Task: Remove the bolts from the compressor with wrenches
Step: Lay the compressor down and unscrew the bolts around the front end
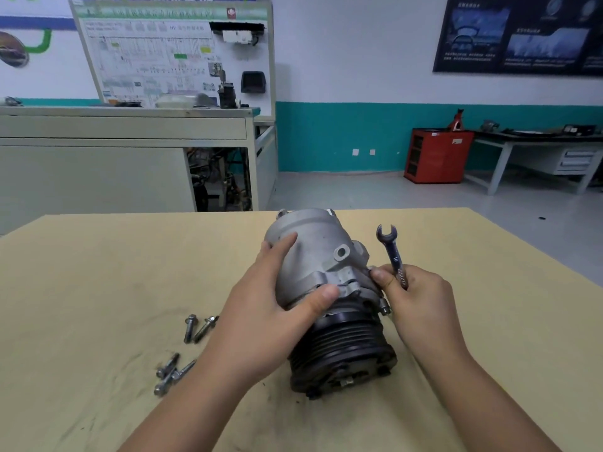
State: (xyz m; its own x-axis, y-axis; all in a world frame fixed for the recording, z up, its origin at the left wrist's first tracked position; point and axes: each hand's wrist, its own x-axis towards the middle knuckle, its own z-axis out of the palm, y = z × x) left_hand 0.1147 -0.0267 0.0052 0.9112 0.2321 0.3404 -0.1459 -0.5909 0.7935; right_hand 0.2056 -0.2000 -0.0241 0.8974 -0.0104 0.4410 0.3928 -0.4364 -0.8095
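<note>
A grey metal compressor [321,252] with a black ribbed pulley [346,347] facing me lies on the tan table [130,272]. My left hand [274,305] grips its body from the left, thumb on the mounting flange. My right hand [414,298] holds a steel open-end wrench [391,252] upright against the compressor's right side, with the jaw pointing up and free. One bolt head [385,309] shows on the flange just below my right thumb. Several removed bolts lie loose on the table, a pair [197,327] and a cluster [171,375], left of my left forearm.
The table's far edge [408,210] runs just behind the compressor. Beyond it stand a grey workbench [124,158] with a wiring display board, a red cabinet [437,156] and a side table [538,148] by the teal wall.
</note>
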